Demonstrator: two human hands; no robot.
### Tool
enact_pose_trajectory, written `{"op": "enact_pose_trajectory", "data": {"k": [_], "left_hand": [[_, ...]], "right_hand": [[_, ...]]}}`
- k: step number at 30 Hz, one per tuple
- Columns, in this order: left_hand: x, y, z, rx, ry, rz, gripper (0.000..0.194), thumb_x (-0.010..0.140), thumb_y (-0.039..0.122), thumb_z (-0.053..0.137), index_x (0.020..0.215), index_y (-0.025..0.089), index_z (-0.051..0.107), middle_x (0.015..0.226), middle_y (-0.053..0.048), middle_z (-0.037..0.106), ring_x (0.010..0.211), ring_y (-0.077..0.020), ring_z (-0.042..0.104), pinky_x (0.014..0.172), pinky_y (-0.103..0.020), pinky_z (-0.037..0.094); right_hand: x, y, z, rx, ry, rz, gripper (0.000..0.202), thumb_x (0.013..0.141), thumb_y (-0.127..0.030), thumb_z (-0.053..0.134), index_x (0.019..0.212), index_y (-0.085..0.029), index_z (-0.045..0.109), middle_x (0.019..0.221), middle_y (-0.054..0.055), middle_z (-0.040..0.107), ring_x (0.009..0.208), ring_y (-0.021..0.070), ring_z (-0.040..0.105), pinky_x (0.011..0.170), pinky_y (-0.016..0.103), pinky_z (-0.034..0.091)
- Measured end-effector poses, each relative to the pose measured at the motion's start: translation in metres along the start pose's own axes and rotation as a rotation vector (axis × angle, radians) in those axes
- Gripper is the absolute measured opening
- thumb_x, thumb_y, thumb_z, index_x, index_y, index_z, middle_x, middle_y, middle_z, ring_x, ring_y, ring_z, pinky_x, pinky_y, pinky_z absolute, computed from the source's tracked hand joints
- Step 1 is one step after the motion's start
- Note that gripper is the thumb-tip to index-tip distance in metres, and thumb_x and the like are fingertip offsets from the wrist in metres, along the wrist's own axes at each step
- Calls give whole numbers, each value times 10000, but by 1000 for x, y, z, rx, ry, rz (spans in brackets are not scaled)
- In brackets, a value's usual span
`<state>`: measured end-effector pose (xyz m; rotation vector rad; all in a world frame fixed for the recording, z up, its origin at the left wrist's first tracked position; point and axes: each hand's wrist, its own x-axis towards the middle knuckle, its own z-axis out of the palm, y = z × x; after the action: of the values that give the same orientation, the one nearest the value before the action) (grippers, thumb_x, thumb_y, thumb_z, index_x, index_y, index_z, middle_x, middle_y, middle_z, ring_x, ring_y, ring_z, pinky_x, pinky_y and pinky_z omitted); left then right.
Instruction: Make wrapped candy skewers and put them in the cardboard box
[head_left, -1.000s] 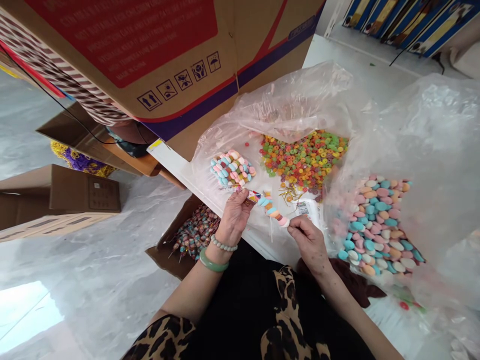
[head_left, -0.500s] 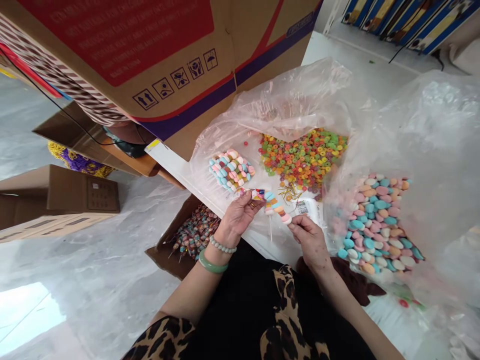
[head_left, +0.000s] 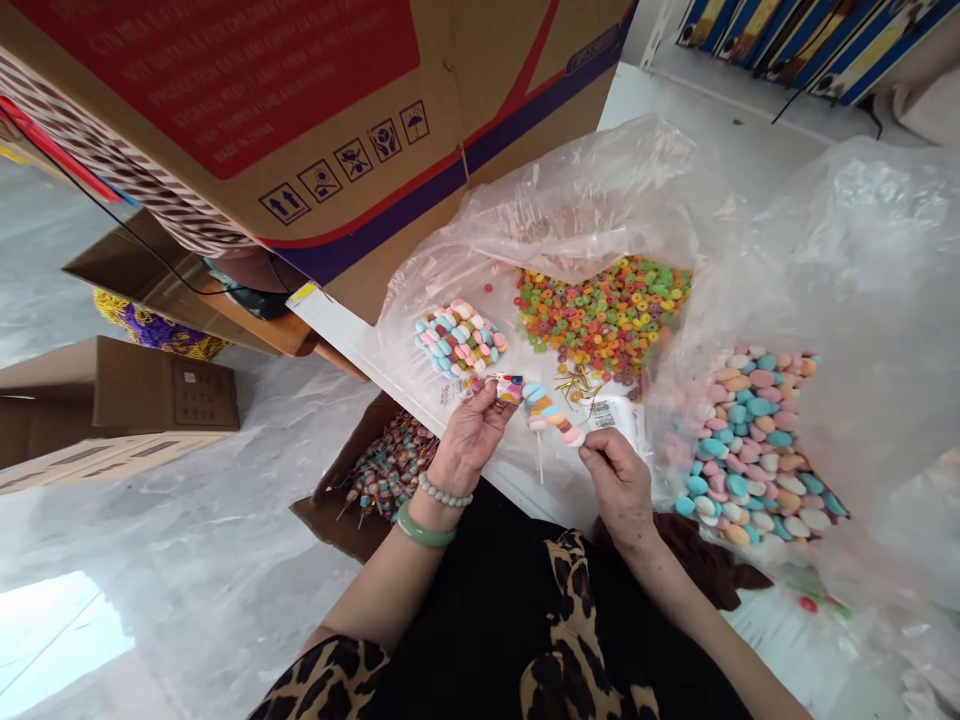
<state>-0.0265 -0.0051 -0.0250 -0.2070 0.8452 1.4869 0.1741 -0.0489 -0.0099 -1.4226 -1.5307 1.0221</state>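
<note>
My left hand (head_left: 476,425) is closed, fingers pinching a small colourful printed wrapper (head_left: 510,388). Between my hands runs a candy skewer (head_left: 553,412) of blue, orange, brown and pink sweets. Its upper end lies close to the wrapper; whether it is inside I cannot tell. My right hand (head_left: 619,485) is closed on the skewer's lower end, thumb against fingers. Below it a white stick (head_left: 540,462) points toward me. Beyond my left hand lies a group of finished-looking candy skewers (head_left: 460,338). Gold twist ties (head_left: 577,384) lie just past the held skewer.
Ring-shaped gummies (head_left: 604,310) are heaped on clear plastic, with pastel oval sweets (head_left: 757,440) to the right. A large carton (head_left: 360,90) stands at the back left. Below the table edge, an open box (head_left: 341,515) holds many wrapped skewers. Blue binders (head_left: 817,50) fill the far shelf.
Both hands and the skewer keep nearly the same pose; the wrapper and skewer have shifted slightly left and up. The whole view has moved a little.
</note>
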Motion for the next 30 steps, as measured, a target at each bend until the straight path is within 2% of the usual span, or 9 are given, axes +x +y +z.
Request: {"op": "enact_pose_trajectory", "data": {"k": [4, 7, 11, 16, 20, 24, 27, 30], "left_hand": [[-1, -1, -3, 55, -90, -49, 29, 840, 131, 656, 835, 141, 683, 831, -57, 737, 784, -169, 704, 836, -369, 579], [-4, -6, -3, 94, -124, -64, 25, 817, 160, 695, 810, 136, 691, 836, -57, 734, 792, -162, 697, 840, -344, 569], [-10, -14, 0, 134, -175, -61, 78, 777, 191, 749, 798, 135, 699, 854, -40, 729, 817, -147, 687, 877, -325, 547], [-16, -16, 1, 251, -256, -32, 152, 698, 240, 818, 774, 151, 721, 829, -30, 730, 798, -143, 679, 811, -280, 542], [-18, -21, 3, 404, -230, 79, 222, 635, 266, 849, 791, 148, 744, 809, -34, 734, 785, -149, 671, 811, -285, 528], [-20, -28, 5, 502, -180, 193, 170, 632, 233, 839, 731, 144, 733, 751, -23, 726, 724, -137, 657, 777, -273, 516], [-20, -30, 3, 469, -152, 95, 160, 666, 248, 820, 705, 128, 720, 741, -42, 727, 681, -153, 664, 738, -302, 538], [-19, -27, 1, 346, -110, 10, 153, 689, 236, 808, 723, 121, 713, 756, -52, 730, 717, -167, 685, 774, -325, 553]], "right_hand": [[6, -7, 3, 380, -32, 336, 109, 792, -300, 652, 738, -210, 622, 617, -42, 468, 546, 101, 365, 517, 260, 277], [16, -21, 10, 639, -87, 461, 118, 719, -297, 695, 722, -197, 631, 579, -40, 489, 512, 88, 360, 473, 239, 244], [26, -37, 20, 719, -81, 481, 138, 668, -283, 723, 681, -189, 623, 563, -26, 543, 512, 85, 409, 468, 223, 263], [29, -34, 23, 748, -99, 513, 167, 661, -296, 743, 683, -185, 620, 536, -23, 555, 499, 84, 431, 450, 215, 270], [30, -30, 18, 774, -153, 539, 199, 662, -318, 753, 715, -185, 614, 573, -4, 600, 511, 95, 486, 417, 203, 232], [32, -35, 16, 715, -127, 504, 180, 697, -320, 726, 741, -189, 610, 557, -6, 612, 473, 92, 500, 396, 199, 211], [34, -39, 17, 679, -101, 490, 190, 678, -318, 737, 728, -189, 607, 648, -2, 629, 551, 118, 594, 391, 194, 229], [35, -36, 18, 687, -91, 541, 225, 640, -316, 764, 686, -185, 588, 634, -23, 585, 556, 122, 613, 380, 183, 217]]}}
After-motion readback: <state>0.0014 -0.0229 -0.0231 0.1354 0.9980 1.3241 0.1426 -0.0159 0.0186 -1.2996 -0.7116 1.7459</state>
